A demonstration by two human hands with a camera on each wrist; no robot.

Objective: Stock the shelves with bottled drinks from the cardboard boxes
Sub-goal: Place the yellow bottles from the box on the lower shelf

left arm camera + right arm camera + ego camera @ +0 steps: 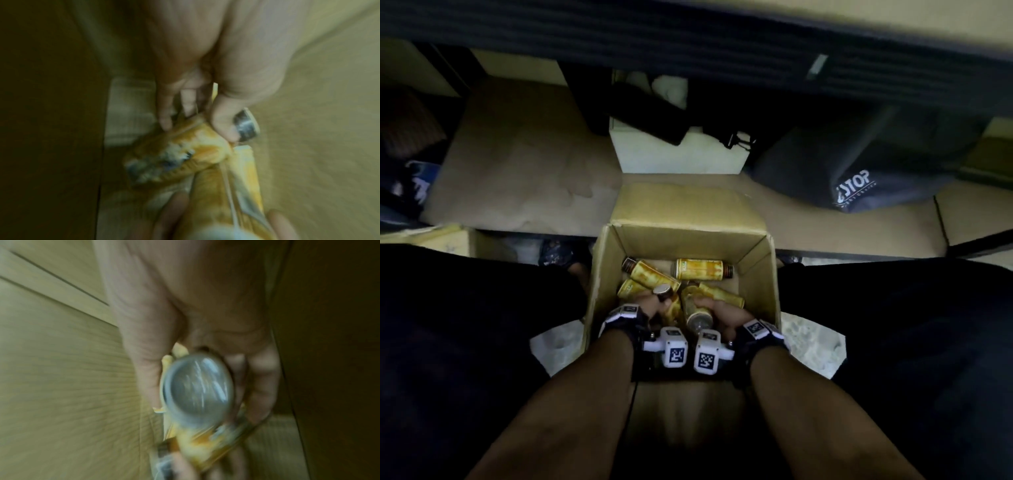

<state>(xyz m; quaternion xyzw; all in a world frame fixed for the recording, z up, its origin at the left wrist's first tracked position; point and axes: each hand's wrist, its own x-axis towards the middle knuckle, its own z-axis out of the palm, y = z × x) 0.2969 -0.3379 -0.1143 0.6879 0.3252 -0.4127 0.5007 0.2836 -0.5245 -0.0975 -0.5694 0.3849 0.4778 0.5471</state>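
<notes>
An open cardboard box (770, 274) stands between my knees and holds several yellow-labelled bottles (700, 268) lying loose. My left hand (654, 304) is down inside it and grips one bottle by the neck, its metal cap (662, 290) pointing up. In the left wrist view the thumb (224, 120) presses against that cap (245, 125). My right hand (714, 306) grips a second bottle (700, 320) with its clear base turned toward me. The right wrist view shows that base (197, 386) with fingers (261, 386) curled round the body.
A dark shelf edge (688, 34) runs across the top. Under it lie a flat sheet of cardboard (517, 164), a white box (678, 154) and a dark bag printed STOP (859, 178). The box's far flap (685, 205) stands open.
</notes>
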